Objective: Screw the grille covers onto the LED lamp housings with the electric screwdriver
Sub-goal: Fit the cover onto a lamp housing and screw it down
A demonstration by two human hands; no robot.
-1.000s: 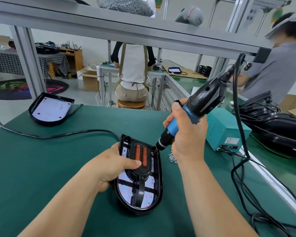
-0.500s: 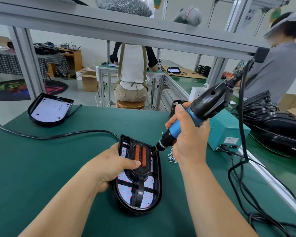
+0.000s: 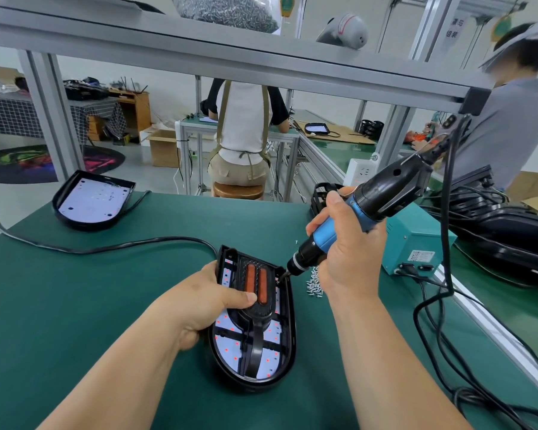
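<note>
A black LED lamp housing (image 3: 288,349) lies on the green table in front of me, with a black grille cover (image 3: 257,321) carrying two orange bars set into it. My left hand (image 3: 204,302) grips the housing's left rim, thumb pressed on the grille. My right hand (image 3: 345,252) grips the blue-and-black electric screwdriver (image 3: 359,212). It slants down to the left. Its bit touches the grille's upper right corner. A small pile of silver screws (image 3: 314,282) lies just right of the housing.
A second lamp housing (image 3: 90,200) with a black cable sits at the far left. A teal power box (image 3: 416,240) stands to the right, its cables trailing over the table edge. More black housings (image 3: 516,231) are stacked far right. Two people work behind.
The screwdriver's rear end has swung slightly to the right and lower while its bit stays on the grille's upper right corner. My left hand has not moved.
</note>
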